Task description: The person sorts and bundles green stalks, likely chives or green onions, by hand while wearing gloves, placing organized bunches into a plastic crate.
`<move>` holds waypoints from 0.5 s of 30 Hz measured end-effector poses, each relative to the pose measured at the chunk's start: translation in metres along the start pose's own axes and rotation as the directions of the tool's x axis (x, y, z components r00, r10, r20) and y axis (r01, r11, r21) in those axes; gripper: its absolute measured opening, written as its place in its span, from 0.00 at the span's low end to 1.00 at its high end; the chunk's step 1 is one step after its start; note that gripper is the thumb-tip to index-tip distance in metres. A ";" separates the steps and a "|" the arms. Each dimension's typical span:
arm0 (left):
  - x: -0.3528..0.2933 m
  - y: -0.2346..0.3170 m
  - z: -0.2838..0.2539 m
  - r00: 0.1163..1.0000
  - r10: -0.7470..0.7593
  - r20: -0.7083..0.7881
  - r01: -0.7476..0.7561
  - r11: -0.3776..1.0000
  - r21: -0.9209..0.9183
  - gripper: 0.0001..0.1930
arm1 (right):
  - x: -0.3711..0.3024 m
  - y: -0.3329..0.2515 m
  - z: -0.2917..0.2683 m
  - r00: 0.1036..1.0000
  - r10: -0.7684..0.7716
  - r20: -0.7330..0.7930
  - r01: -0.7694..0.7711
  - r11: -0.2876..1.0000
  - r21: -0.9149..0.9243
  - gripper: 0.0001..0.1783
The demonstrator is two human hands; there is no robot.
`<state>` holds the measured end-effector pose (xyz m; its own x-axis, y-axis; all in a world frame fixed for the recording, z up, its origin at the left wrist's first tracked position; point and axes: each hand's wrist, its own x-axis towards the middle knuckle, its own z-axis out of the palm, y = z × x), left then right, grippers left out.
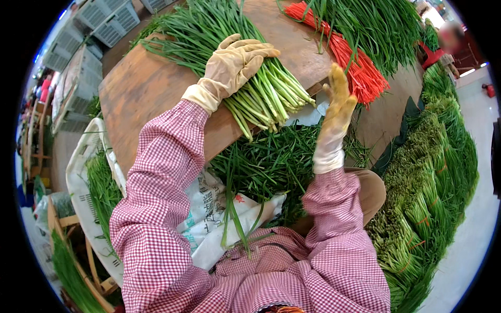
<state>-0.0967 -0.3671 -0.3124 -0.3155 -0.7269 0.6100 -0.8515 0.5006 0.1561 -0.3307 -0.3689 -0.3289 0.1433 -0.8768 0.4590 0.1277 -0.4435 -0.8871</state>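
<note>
A thick bunch of garlic chives lies across the wooden board, its pale cut ends toward me and over the board's near edge. On top of it rests my left hand, in a yellowish rubber glove, with the fingers stretched out flat and the palm side hidden. My right hand, gloved the same way, is raised palm inward to the right of the cut ends, apart from them. Its fingers are extended and it holds nothing. Just beyond it lies a bundle of red ties.
More long green leaves lie at the far right of the board. Loose leaves fill a white sack at my lap. Tied bunches are stacked along the right. A white basket stands left; grey crates lie beyond.
</note>
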 end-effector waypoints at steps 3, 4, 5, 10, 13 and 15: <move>0.003 0.001 -0.005 0.992 -0.017 0.123 0.008 0.997 0.071 0.18 | -0.020 0.008 0.027 0.993 0.010 -0.115 0.008 0.989 0.151 0.37; 0.004 0.003 -0.007 0.992 -0.012 0.127 0.003 0.997 0.074 0.18 | -0.019 0.007 0.034 0.993 0.010 -0.120 0.009 0.988 0.156 0.37; 0.007 0.007 -0.008 0.991 0.032 0.133 -0.049 0.990 0.130 0.18 | -0.018 0.006 0.039 0.992 0.024 -0.122 0.000 0.982 0.191 0.36; 0.015 0.017 -0.005 0.967 0.126 0.222 -0.185 0.946 0.265 0.19 | -0.011 0.003 0.042 0.990 0.066 -0.123 -0.022 0.945 0.327 0.32; 0.015 0.014 0.006 0.967 0.114 0.228 -0.155 0.974 0.167 0.19 | -0.007 0.017 0.047 0.990 -0.011 -0.138 0.037 0.982 0.186 0.33; 0.013 0.014 0.005 0.976 0.088 0.201 -0.109 0.989 0.097 0.20 | -0.008 0.014 0.052 0.993 -0.027 -0.119 0.044 0.989 0.142 0.34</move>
<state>-0.1145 -0.3721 -0.3057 -0.4669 -0.7596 0.4529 -0.8485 0.5291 0.0126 -0.2786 -0.3582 -0.3426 0.0222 -0.8802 0.4741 0.2718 -0.4510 -0.8501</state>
